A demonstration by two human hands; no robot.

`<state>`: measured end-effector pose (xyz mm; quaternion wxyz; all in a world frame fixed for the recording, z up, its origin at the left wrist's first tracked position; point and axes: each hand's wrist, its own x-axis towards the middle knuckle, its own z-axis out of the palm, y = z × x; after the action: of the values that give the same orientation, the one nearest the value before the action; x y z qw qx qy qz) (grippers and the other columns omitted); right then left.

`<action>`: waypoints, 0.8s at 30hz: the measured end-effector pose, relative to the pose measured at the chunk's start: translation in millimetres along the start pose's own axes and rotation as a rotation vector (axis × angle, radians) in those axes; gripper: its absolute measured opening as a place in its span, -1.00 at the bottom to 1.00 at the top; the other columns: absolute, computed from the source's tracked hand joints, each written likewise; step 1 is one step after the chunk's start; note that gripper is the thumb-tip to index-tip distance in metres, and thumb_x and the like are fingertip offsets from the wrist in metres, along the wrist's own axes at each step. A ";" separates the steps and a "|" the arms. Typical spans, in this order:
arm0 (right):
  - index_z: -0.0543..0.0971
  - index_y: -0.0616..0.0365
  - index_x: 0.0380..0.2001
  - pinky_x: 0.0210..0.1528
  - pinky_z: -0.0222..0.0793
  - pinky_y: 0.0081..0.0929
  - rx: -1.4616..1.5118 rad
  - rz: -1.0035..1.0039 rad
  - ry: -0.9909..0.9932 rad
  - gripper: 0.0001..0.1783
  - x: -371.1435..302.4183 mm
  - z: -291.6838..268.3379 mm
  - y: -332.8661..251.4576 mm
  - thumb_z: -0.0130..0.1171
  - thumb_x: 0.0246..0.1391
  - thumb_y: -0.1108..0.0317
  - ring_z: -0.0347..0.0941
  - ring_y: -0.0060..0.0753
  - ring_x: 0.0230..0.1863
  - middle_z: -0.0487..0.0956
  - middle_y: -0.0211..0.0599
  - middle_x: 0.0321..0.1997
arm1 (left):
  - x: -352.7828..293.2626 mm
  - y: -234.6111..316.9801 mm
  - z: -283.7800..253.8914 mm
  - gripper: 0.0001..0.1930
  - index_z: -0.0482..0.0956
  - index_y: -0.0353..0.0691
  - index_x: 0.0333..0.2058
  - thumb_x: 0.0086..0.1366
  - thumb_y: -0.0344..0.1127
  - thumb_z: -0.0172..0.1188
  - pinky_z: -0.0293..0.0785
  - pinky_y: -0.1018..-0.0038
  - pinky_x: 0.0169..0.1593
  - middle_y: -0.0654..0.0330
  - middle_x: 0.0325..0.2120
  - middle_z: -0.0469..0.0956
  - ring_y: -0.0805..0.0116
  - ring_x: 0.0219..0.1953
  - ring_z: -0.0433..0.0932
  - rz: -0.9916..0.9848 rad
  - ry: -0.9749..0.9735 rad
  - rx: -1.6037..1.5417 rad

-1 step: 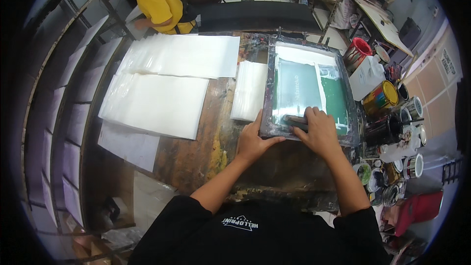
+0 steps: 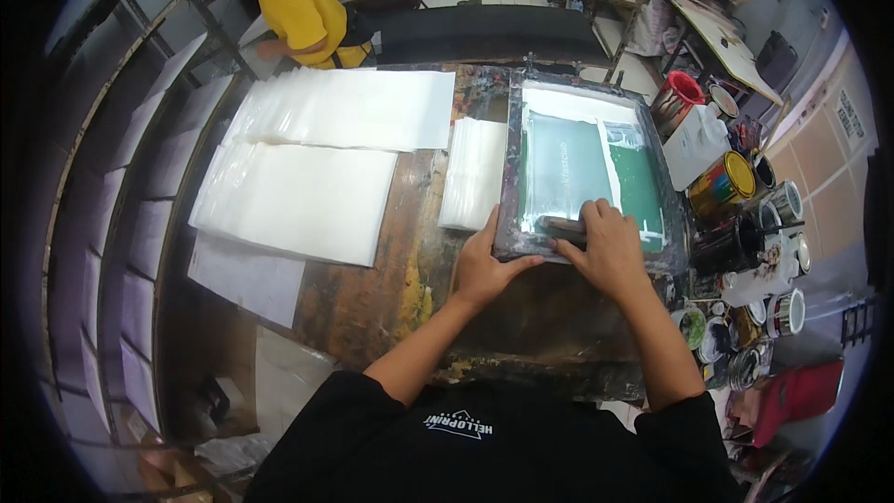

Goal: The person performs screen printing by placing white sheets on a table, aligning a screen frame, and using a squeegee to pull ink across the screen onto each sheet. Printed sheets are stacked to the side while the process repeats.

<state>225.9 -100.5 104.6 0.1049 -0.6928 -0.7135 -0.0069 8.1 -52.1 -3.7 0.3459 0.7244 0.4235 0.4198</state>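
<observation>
A dark-framed printing screen (image 2: 510,158) with green mesh lies flat on the stained wooden table (image 2: 372,298). My left hand (image 2: 484,265) presses on the frame's near left corner, thumb along the edge. My right hand (image 2: 610,247) grips a dark squeegee (image 2: 562,225) that rests on the mesh at the near end of the screen. A white patch covers the far part of the mesh. Just left of the frame sits a small stack of white sheets (image 2: 473,172).
Two large piles of clear-white plastic sheets (image 2: 307,196) cover the table's left half. A person in a yellow shirt (image 2: 303,5) stands at the far side. Several paint cans (image 2: 722,182), a red bucket (image 2: 675,98) and a white jug (image 2: 698,144) crowd the right edge.
</observation>
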 end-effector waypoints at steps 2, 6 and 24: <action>0.54 0.20 -0.23 -0.06 0.32 -0.04 -0.027 -0.046 0.208 -0.37 6.2 -16.9 -4.9 0.38 0.13 -0.22 0.55 -0.01 -0.16 0.54 -0.11 -0.23 | 18.4 20.9 7.5 0.11 0.25 -0.44 0.46 0.13 0.07 0.63 0.52 0.40 -0.07 0.10 -0.19 0.66 0.36 -0.16 0.60 -0.014 0.118 -0.254; 0.58 0.17 -0.42 -0.07 0.21 -0.07 -0.125 -0.112 0.572 -0.37 63.1 -67.1 0.3 0.33 0.14 -0.28 0.49 -0.08 -0.23 0.56 -0.16 -0.34 | 67.1 75.8 -14.8 0.04 0.20 -0.44 0.49 0.23 -0.01 0.58 0.50 0.42 -0.12 0.24 -0.23 0.57 0.45 -0.21 0.50 0.052 0.183 -0.140; 0.62 0.31 -0.53 -0.19 0.32 -0.07 -0.013 -0.050 0.573 -0.18 147.6 -145.6 13.4 0.14 0.27 -0.39 0.42 0.10 -0.50 0.48 -0.05 -0.58 | 41.5 -25.3 -15.2 -0.77 0.56 -0.26 -0.22 0.37 -0.21 0.32 0.45 0.05 0.03 0.00 -0.27 0.56 -0.08 -0.12 0.52 -0.078 0.075 0.800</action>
<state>256.9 23.1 268.7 0.2978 -0.6453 -0.6716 -0.2096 -1.8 -2.3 -6.1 0.0366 0.7696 0.5929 0.2343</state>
